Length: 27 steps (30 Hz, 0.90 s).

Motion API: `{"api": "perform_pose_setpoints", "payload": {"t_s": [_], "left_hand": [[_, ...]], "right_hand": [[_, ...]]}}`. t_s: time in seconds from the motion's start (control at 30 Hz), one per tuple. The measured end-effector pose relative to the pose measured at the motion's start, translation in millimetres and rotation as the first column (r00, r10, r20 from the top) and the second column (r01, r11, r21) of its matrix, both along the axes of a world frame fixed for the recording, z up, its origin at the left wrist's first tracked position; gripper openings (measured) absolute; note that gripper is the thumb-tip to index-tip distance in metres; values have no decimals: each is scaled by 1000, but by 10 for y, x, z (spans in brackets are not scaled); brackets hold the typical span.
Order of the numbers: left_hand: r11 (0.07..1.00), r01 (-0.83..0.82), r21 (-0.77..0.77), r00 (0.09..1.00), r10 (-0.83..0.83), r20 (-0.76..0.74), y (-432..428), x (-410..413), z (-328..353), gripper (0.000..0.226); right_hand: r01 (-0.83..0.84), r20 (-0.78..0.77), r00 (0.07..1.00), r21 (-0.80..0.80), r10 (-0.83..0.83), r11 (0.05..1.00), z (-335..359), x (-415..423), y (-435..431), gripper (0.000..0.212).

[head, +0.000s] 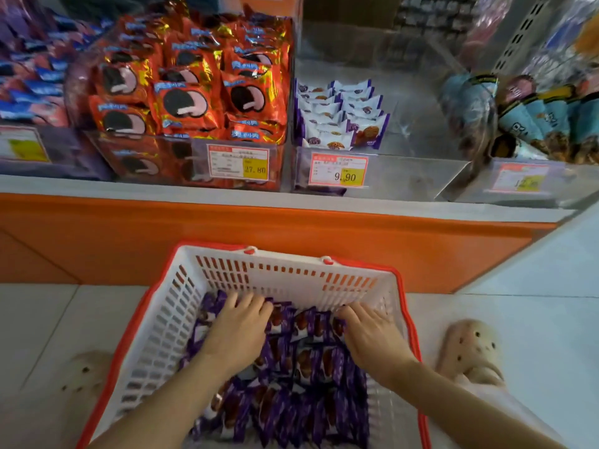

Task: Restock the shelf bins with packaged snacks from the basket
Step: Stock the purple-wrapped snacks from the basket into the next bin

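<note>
Head view: left hand (pixel 238 332) and right hand (pixel 372 335) lie flat on purple snack packets (pixel 304 361) in the basket (pixel 291 277), grips released.

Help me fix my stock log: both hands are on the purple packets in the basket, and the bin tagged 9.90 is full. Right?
Not full. The head view shows the bin tagged 9.90 mostly bare, with only a small stack of packets at its left front. The rest stands: the left hand and right hand are on the purple packets in the basket.
</note>
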<state>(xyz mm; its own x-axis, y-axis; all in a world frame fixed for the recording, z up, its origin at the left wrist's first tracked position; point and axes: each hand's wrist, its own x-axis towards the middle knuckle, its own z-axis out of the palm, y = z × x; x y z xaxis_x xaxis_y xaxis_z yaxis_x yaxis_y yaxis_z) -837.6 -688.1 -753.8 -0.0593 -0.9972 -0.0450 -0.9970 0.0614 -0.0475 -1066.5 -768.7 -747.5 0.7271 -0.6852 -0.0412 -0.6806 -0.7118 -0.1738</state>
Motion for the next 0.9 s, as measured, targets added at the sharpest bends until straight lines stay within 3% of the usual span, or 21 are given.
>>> {"api": "perform_pose_setpoints", "payload": {"t_s": [0.07, 0.17, 0.37, 0.47, 0.57, 0.67, 0.77, 0.9], "left_hand": [[983, -20, 181, 1000, 24, -20, 138, -14, -192, 40], [915, 14, 402, 995, 27, -98, 296, -38, -498, 44], [743, 153, 651, 919, 135, -370, 480, -116, -888, 53], [718, 175, 673, 876, 199, -440, 514, -125, -984, 61], [750, 209, 628, 880, 135, -455, 519, -140, -996, 63], [777, 240, 582, 907, 35, -419, 495, -172, -922, 58], [781, 224, 583, 928, 13, -373, 474, -181, -857, 46], [774, 271, 573, 950, -120, -287, 487, -119, -812, 49]], "right_hand": [[21, -111, 994, 132, -6, 991, -224, 46, 85, 41], [130, -211, 976, 324, -62, 937, -558, 68, 169, 54], [269, -320, 938, 419, -136, 867, -1011, -29, 234, 62], [318, -365, 915, 387, -173, 865, -1053, -20, 147, 65], [301, -445, 885, 314, -140, 900, -1050, 36, 87, 63], [264, -427, 895, 266, -132, 927, -1044, 87, 87, 51], [274, -387, 912, 331, -135, 903, -1016, 126, 142, 33], [368, -437, 878, 357, -194, 859, -951, 125, 171, 36]]}}
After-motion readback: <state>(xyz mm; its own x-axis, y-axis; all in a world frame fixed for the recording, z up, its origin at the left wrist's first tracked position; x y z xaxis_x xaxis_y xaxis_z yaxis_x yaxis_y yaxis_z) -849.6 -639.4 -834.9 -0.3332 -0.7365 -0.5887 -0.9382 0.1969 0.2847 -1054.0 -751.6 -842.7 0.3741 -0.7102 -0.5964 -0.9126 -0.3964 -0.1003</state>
